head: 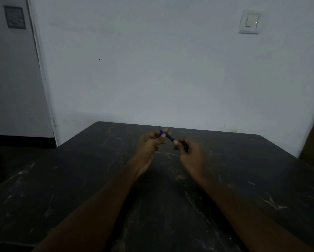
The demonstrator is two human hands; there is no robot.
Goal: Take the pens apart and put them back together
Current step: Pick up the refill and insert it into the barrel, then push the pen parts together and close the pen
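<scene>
Left hand [148,142]: raised above the table, thumb and fingers curled, pinching the blue end of the pen.
Right hand [186,149]: fingers curled, pinching the pen's other, dark end.
Pen [168,136]: held in the air between both hands, slanting down toward the right hand; dim light, parts unclear.
Table [79,179]: dark, scratched top, beneath both forearms.
Wall: pale, with a light switch [249,21] at upper right.

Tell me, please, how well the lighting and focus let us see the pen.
Head view: dim and underexposed, so the pen pinched between the left hand and right hand reads as a small, dark, soft shape; head view: wide-angle distortion bows the wall edge at left; head view: no glare on the dark table.
</scene>
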